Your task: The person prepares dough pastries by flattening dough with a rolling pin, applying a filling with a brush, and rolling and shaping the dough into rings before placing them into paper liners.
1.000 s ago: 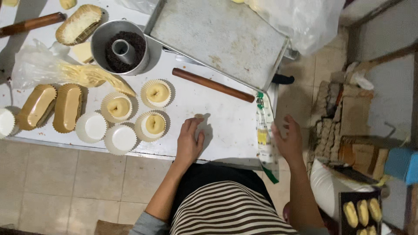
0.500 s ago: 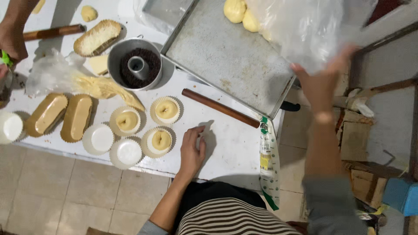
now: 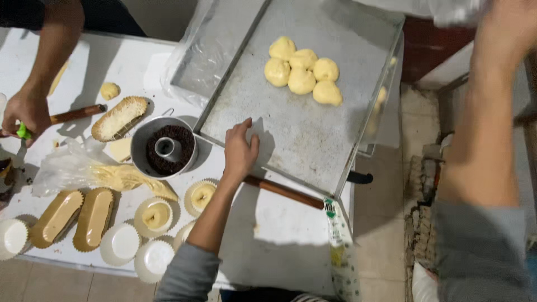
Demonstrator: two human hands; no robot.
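Observation:
My left hand (image 3: 240, 151) lies with its fingers apart on the near rim of a large grey metal baking tray (image 3: 291, 134). Several pale yellow dough balls (image 3: 302, 70) sit bunched at the tray's far end. A wooden rolling pin (image 3: 285, 192) lies just under my left wrist, along the tray's near edge. My right hand (image 3: 503, 28) is raised high at the upper right, blurred, beside a clear plastic sheet (image 3: 447, 8) lifted off the tray. I cannot see its fingers clearly.
A ring mould of dark crumbs (image 3: 165, 148), a filled piping bag (image 3: 84, 173), round paper cups with batter (image 3: 156, 215) and oblong paper moulds (image 3: 75, 215) stand at the left. Another person's hand (image 3: 25, 112) works at the far left by a second rolling pin (image 3: 78, 114). A packet (image 3: 335, 246) lies at the table's right edge.
My left hand has moved from the table up to the tray's rim. My right arm has swung up and the plastic has come off the tray, baring the dough balls.

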